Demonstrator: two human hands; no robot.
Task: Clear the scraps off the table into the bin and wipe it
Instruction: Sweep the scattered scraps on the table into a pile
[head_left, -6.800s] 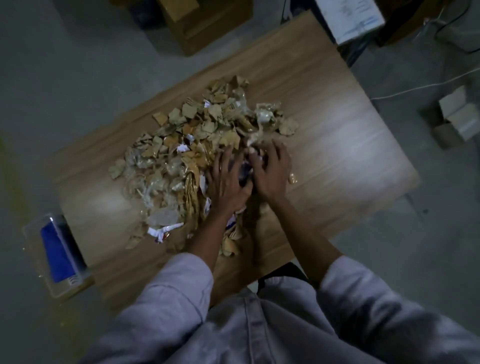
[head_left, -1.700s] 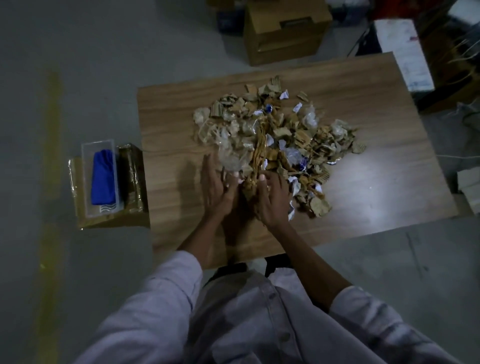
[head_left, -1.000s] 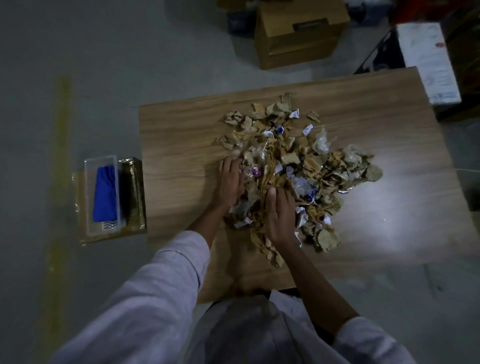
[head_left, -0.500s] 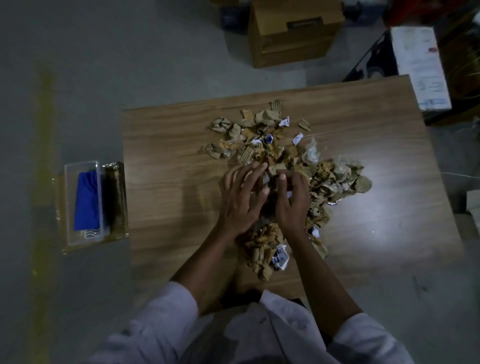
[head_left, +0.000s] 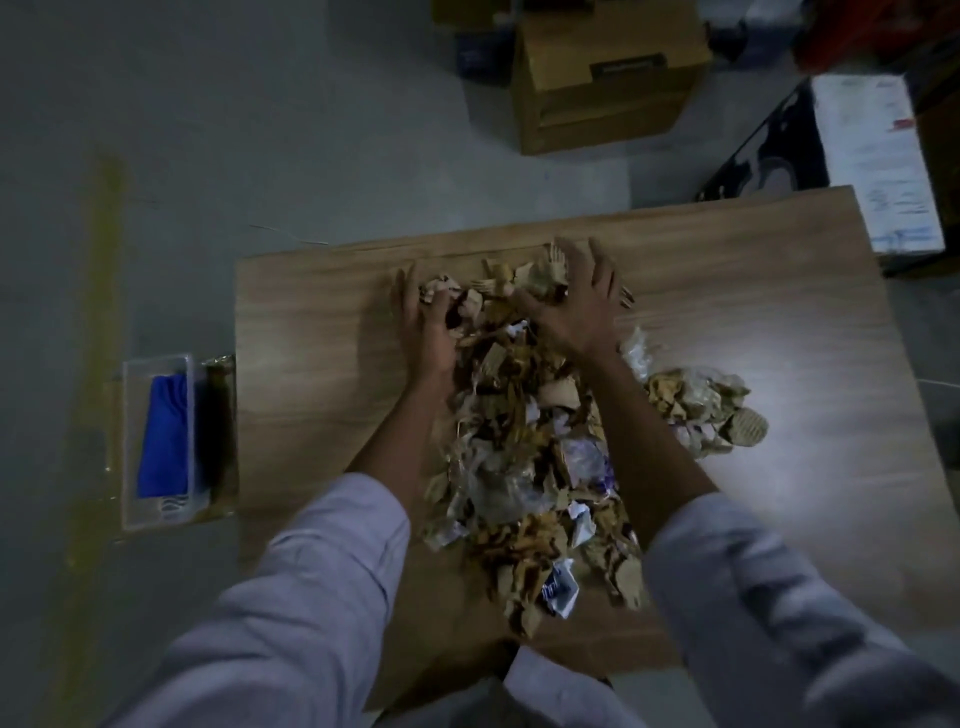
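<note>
Both arms reach forward over the wooden worktop (head_left: 322, 374), the forearms bare from the wrists back to pale rolled sleeves (head_left: 332, 561). The left hand (head_left: 426, 322) lies palm down at the far left edge of the scraps (head_left: 524, 467). Its fingers are straight and close together, pointing away from the body, and its thumb is turned inward against the nearest pieces. Its grip is spread flat and pinches nothing. The right hand (head_left: 576, 306) hovers or rests over the far end of the pile. Its fingers are fanned wide and slightly raised, the palm faces down, and the thumb reaches toward the left hand. Its grip is also spread, with nothing held between the fingers. Whether its palm actually touches the pieces below cannot be told.

The scraps are torn cardboard, crumpled paper and clear wrapping. They form a long heap that runs from between the two hands back along the gap between the forearms to the near edge of the worktop. A smaller clump (head_left: 701, 410) lies just right of the right forearm, outside both hands.

On the floor to the left of the worktop sits a clear container (head_left: 130, 447) with a blue cloth (head_left: 163, 436) in it. A cardboard box (head_left: 602, 78) stands on the floor beyond the far edge.
</note>
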